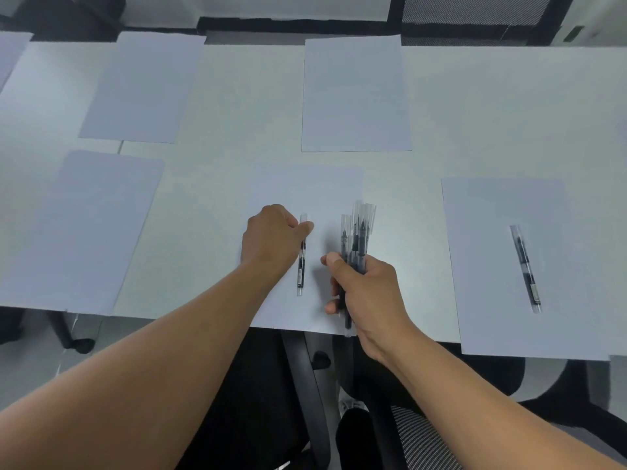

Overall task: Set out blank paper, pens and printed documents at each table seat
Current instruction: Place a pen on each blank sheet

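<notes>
Left hand (pixel 271 237) over the middle sheet (pixel 305 184) at the near edge of the table (pixel 237 96), fingers curled, fingertips at a single pen (pixel 301 256) lying flat on that sheet; pinching or merely touching, could not tell. Right hand (pixel 364 290) just beside, fingers wrapped round a bundle of pens (pixel 358 232), caps pointing toward the far edge. One more pen (pixel 525 268) lay on the right sheet (pixel 492 205) near the near edge. Blank sheets (pixel 354 93) lay bare toward the far edge and left side. Chair (pixel 305 385) below the near edge.
</notes>
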